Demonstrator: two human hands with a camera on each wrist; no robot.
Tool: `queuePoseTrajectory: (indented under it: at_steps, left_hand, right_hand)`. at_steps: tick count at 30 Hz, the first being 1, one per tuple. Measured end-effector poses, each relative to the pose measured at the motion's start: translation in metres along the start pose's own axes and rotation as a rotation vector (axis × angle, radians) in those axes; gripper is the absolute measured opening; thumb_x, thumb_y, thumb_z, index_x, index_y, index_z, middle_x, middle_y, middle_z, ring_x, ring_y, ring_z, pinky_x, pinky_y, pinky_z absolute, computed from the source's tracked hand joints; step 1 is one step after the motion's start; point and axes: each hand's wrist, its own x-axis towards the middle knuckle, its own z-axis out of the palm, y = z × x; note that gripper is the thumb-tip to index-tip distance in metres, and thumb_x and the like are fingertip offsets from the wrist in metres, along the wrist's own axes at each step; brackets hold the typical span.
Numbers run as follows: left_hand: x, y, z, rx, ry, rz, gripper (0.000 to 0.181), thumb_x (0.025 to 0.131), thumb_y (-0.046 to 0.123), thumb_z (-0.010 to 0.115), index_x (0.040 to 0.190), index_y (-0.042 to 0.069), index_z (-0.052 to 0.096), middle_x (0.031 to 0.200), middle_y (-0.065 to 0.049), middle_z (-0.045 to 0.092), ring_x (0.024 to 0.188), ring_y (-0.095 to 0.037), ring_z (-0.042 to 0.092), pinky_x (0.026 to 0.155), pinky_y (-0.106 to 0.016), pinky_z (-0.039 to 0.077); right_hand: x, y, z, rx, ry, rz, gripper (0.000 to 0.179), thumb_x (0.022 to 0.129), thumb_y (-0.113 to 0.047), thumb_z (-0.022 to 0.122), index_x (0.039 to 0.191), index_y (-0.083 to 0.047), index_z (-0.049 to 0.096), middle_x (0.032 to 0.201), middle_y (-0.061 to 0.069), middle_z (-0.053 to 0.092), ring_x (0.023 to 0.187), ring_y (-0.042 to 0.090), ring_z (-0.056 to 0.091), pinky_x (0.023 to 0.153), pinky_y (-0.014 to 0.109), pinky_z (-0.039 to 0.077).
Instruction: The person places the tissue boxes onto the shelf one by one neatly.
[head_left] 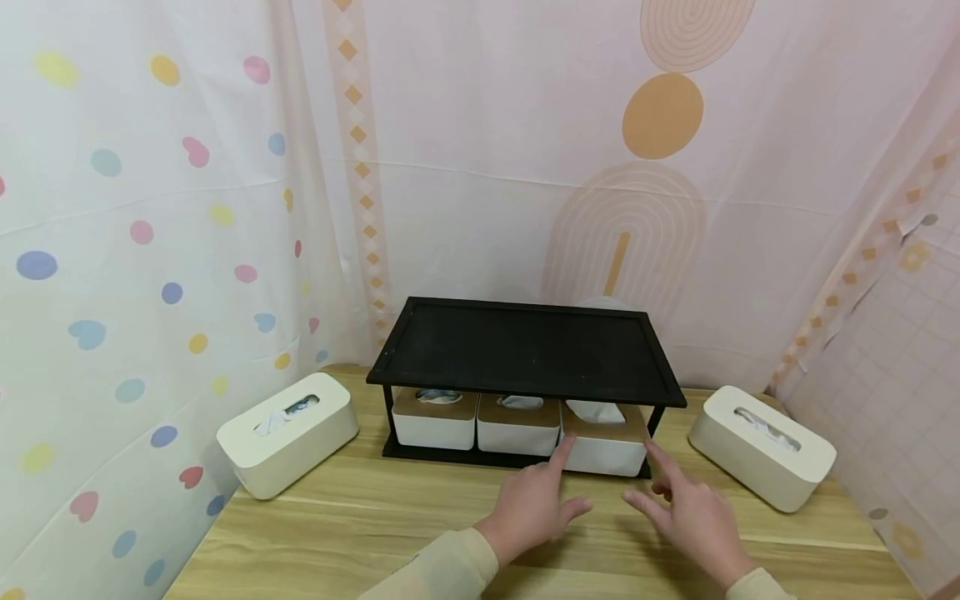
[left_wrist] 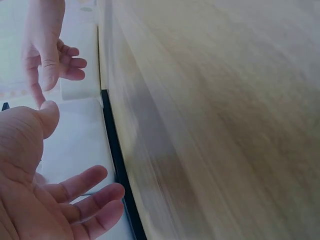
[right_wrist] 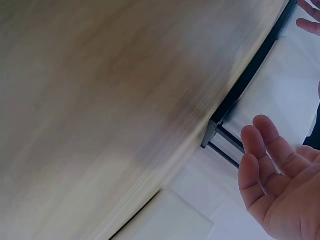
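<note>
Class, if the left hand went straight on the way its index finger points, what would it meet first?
Probably the tissue box at the right end of the black rack; the left hand visually overlaps that box's front left edge, though contact is unclear.

Left hand (head_left: 529, 507) and right hand (head_left: 699, 518) apart, index fingers extended forward, thumbs out toward each other, remaining fingers loosely bent.

Shelf top (head_left: 528, 346) above box (head_left: 606, 457), open front.

bright, even head view, dimmer wrist views with blurred tabletop (right_wrist: 100, 100), soft shadows
</note>
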Motion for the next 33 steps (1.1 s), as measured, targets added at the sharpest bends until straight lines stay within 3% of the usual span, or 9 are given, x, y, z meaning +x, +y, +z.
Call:
queuePoseTrajectory:
  at_steps: [3, 11, 24, 33]
  left_hand:
    - [0.002, 0.001, -0.001, -0.063, -0.021, -0.033, 0.096, 0.096, 0.058, 0.074, 0.171, 0.023, 0.026, 0.062, 0.005, 0.056, 0.054, -0.009, 0.050, 0.047, -0.029, 0.041]
    - [0.006, 0.000, -0.001, -0.116, -0.054, -0.081, 0.096, 0.096, 0.062, 0.072, 0.172, 0.028, 0.023, 0.069, 0.000, 0.066, 0.058, -0.014, 0.060, 0.049, -0.032, 0.044]
    - [0.010, -0.001, 0.000, -0.163, -0.053, -0.095, 0.095, 0.097, 0.059, 0.072, 0.172, 0.032, 0.021, 0.058, 0.006, 0.056, 0.049, -0.011, 0.052, 0.045, -0.031, 0.041]
    - [0.011, 0.001, -0.001, -0.169, -0.045, -0.078, 0.093, 0.098, 0.057, 0.073, 0.172, 0.026, 0.024, 0.057, 0.006, 0.055, 0.046, -0.011, 0.050, 0.044, -0.029, 0.039]
  right_hand:
    - [0.002, -0.001, 0.000, 0.009, -0.023, 0.022, 0.082, 0.090, -0.050, 0.084, 0.156, -0.012, 0.053, 0.089, 0.002, 0.079, 0.070, 0.018, 0.071, 0.061, 0.042, 0.054]
    - [0.004, -0.002, 0.001, 0.045, -0.069, 0.068, 0.084, 0.091, -0.054, 0.081, 0.157, -0.012, 0.052, 0.084, -0.003, 0.073, 0.062, 0.007, 0.056, 0.056, 0.032, 0.045]
    - [0.011, -0.001, 0.003, 0.087, -0.104, 0.096, 0.086, 0.092, -0.053, 0.081, 0.160, -0.012, 0.048, 0.083, -0.002, 0.074, 0.061, 0.008, 0.059, 0.056, 0.033, 0.048]
    - [0.014, 0.000, 0.003, 0.106, -0.130, 0.122, 0.087, 0.093, -0.057, 0.078, 0.161, -0.014, 0.046, 0.083, -0.002, 0.073, 0.060, 0.008, 0.057, 0.055, 0.032, 0.047]
